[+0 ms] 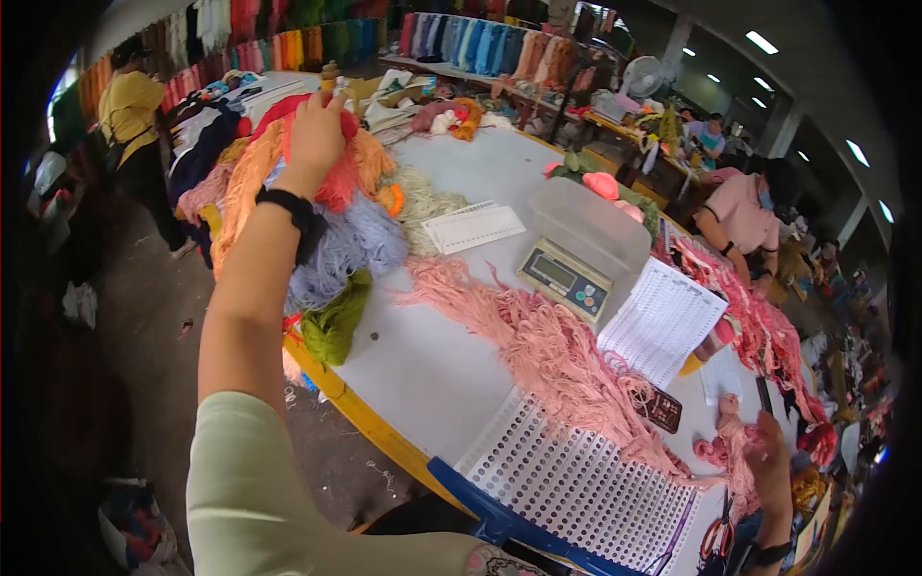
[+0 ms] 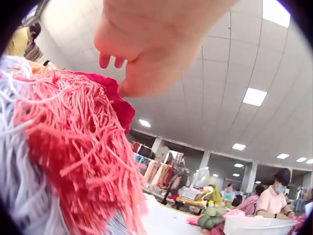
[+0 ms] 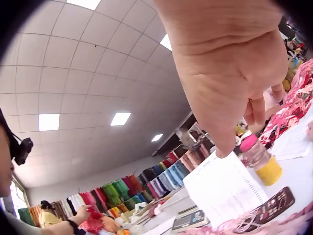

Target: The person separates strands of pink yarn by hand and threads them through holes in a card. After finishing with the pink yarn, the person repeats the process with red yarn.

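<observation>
My left hand [image 1: 319,134] reaches out to a heap of yarn at the far left of the table. Coral-red yarn [image 2: 80,147] hangs just below it, and in the left wrist view the thumb tip is right at a crimson bundle [image 2: 117,105]. Orange yarn [image 1: 252,187] and pale lilac yarn [image 1: 351,245] lie in the same heap. Over at the right, my right hand [image 1: 768,466] hovers beside a small pink yarn bundle [image 1: 736,442], its fingers hanging loosely with nothing between them. A long tangle of pink yarn [image 1: 547,346] stretches across the table between the hands.
A digital scale [image 1: 564,278] stands mid-table by a clear plastic box [image 1: 591,226]. Printed sheets [image 1: 663,322], a dark phone [image 1: 663,410] and red-handled scissors [image 1: 715,538] lie towards the right. A perforated white board [image 1: 576,480] is near me. Another person [image 1: 744,216] works across the table.
</observation>
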A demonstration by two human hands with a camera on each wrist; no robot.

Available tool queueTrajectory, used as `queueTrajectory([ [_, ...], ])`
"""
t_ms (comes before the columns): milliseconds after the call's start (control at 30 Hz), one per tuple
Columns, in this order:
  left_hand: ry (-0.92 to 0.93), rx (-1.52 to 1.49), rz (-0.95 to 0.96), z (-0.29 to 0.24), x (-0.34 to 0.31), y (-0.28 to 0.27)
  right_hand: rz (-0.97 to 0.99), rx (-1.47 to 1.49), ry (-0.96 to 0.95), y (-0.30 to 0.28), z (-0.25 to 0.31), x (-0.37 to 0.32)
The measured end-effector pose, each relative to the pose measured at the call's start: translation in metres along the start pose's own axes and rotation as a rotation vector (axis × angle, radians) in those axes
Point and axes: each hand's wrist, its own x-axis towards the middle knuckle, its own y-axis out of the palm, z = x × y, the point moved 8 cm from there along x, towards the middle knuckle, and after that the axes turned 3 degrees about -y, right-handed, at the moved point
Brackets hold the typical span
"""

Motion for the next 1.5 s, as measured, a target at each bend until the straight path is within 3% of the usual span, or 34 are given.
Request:
queueTrajectory([
  [67,0.062,0.311,0.050,-0.005,0.009,0.016,0.078,-0.011,-0.123,0.010,0.058,-0.011],
  [100,0.092,0.425,0.169,0.002,0.010,0.031,0.067,-0.020,-0.113,0.014,0.076,-0.017],
  [200,0.056,0.355,0.246,0.033,0.020,0.043,0.168,0.088,-0.104,0.041,0.119,-0.031],
  [233,-0.076,0.210,0.211,0.034,0.024,0.017,0.189,0.113,-0.138,0.049,0.130,-0.035],
  [300,-0.339,-0.585,-0.130,0.098,0.024,0.004,0.229,0.113,-0.237,0.064,0.147,-0.042],
  [333,-0.199,-0.401,-0.494,0.074,0.015,-0.071,0.229,0.122,-0.235,0.069,0.148,-0.043],
  [400,-0.271,-1.183,-0.518,0.091,0.012,-0.118,0.313,0.095,-0.283,0.086,0.158,-0.043],
  [433,-0.188,-1.283,-0.599,0.081,0.008,-0.153,0.320,0.152,-0.299,0.090,0.171,-0.040],
  [467,-0.354,-1.224,-0.499,0.058,-0.004,-0.189,0.332,0.165,-0.312,0.094,0.182,-0.033],
  [533,-0.278,-1.856,-0.276,0.052,-0.008,-0.204,0.358,0.257,-0.444,0.102,0.213,-0.022],
  [600,-0.341,-2.463,0.310,-0.013,-0.033,-0.202,0.326,0.352,-0.575,0.109,0.255,-0.012],
  [700,-0.796,-2.609,0.579,-0.101,-0.105,-0.182,0.248,0.519,-0.781,0.122,0.309,-0.004],
  [733,-0.931,-2.674,0.678,-0.132,-0.132,-0.177,0.265,0.609,-0.770,0.130,0.320,-0.001],
  [833,-0.850,-2.597,0.819,-0.202,-0.186,-0.161,0.286,0.937,-0.590,0.149,0.339,0.001],
  [867,-0.847,-2.585,0.851,-0.222,-0.198,-0.157,0.127,0.981,-0.668,0.144,0.342,-0.002],
  [967,-0.895,-2.652,0.868,-0.266,-0.224,-0.136,0.263,1.375,-0.313,0.178,0.306,0.003],
  [1000,-0.892,-2.673,0.874,-0.276,-0.230,-0.128,0.234,1.368,-0.294,0.174,0.293,-0.002],
  [1067,-0.859,-2.636,0.944,-0.303,-0.242,-0.118,0.557,1.695,0.056,0.193,0.271,-0.020],
  [1133,-0.835,-2.595,1.003,-0.329,-0.255,-0.116,0.451,1.537,0.092,0.193,0.249,-0.025],
  [1233,-0.929,-2.037,1.048,-0.340,-0.289,-0.096,0.240,1.418,0.077,0.182,0.220,-0.028],
  [1267,-0.931,-2.053,1.057,-0.339,-0.299,-0.091,0.229,1.405,0.086,0.185,0.211,-0.028],
  [1333,-1.122,-2.159,1.391,-0.351,-0.329,-0.095,-0.045,1.235,-0.024,0.171,0.188,-0.023],
  [1367,-1.105,-2.246,1.422,-0.355,-0.331,-0.110,-0.063,1.156,-0.028,0.178,0.177,-0.022],
  [1400,-1.119,-2.250,1.420,-0.361,-0.330,-0.117,-0.055,1.150,-0.021,0.177,0.178,-0.024],
  [1467,-0.846,-2.100,1.232,-0.357,-0.324,-0.125,0.024,0.996,-0.090,0.174,0.193,-0.030],
  [1500,-0.830,-2.067,1.151,-0.351,-0.324,-0.118,0.110,1.012,-0.050,0.178,0.195,-0.032],
])
